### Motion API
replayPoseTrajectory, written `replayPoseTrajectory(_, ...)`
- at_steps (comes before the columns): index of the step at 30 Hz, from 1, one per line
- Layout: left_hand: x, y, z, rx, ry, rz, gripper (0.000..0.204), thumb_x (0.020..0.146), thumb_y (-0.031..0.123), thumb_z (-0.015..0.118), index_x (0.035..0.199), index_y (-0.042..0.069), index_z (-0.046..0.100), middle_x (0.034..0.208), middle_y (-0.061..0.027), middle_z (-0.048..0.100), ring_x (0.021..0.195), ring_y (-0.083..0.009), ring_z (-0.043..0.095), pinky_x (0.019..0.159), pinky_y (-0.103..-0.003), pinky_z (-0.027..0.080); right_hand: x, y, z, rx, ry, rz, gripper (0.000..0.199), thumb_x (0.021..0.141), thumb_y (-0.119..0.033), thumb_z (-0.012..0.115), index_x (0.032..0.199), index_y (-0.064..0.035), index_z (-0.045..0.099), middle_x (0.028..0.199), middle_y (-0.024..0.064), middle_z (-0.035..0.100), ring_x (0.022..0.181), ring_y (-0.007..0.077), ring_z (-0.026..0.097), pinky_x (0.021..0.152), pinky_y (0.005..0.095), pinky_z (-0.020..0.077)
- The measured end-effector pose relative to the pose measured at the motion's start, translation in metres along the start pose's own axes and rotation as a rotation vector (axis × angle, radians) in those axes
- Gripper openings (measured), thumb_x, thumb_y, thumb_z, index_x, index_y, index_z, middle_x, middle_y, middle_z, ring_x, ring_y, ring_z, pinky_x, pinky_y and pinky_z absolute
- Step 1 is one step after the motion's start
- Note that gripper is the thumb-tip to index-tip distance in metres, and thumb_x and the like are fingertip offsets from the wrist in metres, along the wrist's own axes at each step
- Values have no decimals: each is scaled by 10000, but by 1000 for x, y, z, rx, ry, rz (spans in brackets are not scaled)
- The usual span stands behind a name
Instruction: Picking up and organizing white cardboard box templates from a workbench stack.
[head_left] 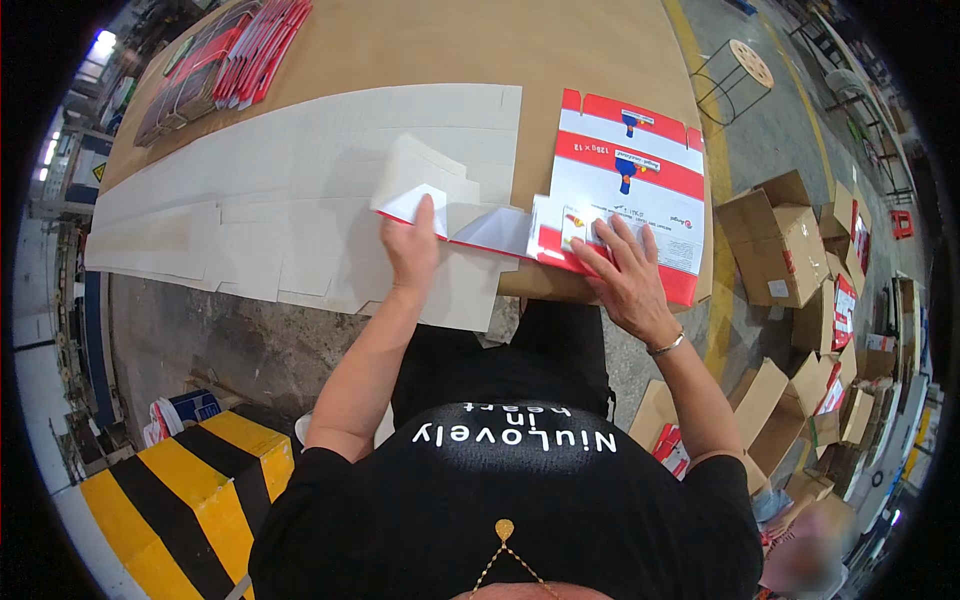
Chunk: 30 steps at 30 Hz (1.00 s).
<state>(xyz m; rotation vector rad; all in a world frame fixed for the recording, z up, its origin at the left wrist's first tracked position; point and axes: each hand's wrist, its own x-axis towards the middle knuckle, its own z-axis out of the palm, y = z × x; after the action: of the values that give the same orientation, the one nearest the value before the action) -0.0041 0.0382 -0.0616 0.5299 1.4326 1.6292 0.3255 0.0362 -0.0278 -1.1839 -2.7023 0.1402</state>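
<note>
At the table's near edge lies a row of flat, unprinted grey-white carton blanks (300,180), overlapping one another. My left hand (412,245) pinches a small folded carton flap (425,200) whose underside edge shows red. A second raised flap (495,230) stands tilted between my hands. My right hand (632,280), fingers spread, lies on a small white printed panel (550,225) and the red-and-white carton sheets (675,240) to the right. The undersides of the blanks are hidden.
Bundled red cartons (258,55) lie at the table's far left. Opened brown cardboard boxes (770,250) stand on the floor at the right, and a round stool (750,63) is beyond the table's right edge. A yellow-and-black striped block (190,500) stands at lower left.
</note>
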Motion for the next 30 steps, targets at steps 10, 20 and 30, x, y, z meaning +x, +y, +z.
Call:
replayPoseTrajectory(10,-11,16,16,1244,-975,875,680,957,380,604,1568,264,328,1650,-166,177,1479,-506,150,1193,-625,165,5,-14,2,-76,-1,3,728,894,-84,656,1465,-487,449,1553,92,392,1457,389,318,1164,652,204)
replayPoseTrajectory(20,-20,-5,24,1514,-748,918,672,984,589,460,1556,249,364,1632,-165,229,1488,-451,181,1197,-623,122,7,-13,3,-6,30,-2,543,907,-320,700,1390,-508,539,1553,76,380,1457,402,280,1174,653,167)
replayPoseTrajectory(30,-31,-5,33,1582,-644,823,628,975,489,501,1537,228,394,1627,-162,243,1493,-445,182,1166,-685,98,7,-27,12,-30,99,105,412,939,-381,647,1347,-426,604,1528,77,428,1457,424,279,1180,626,158)
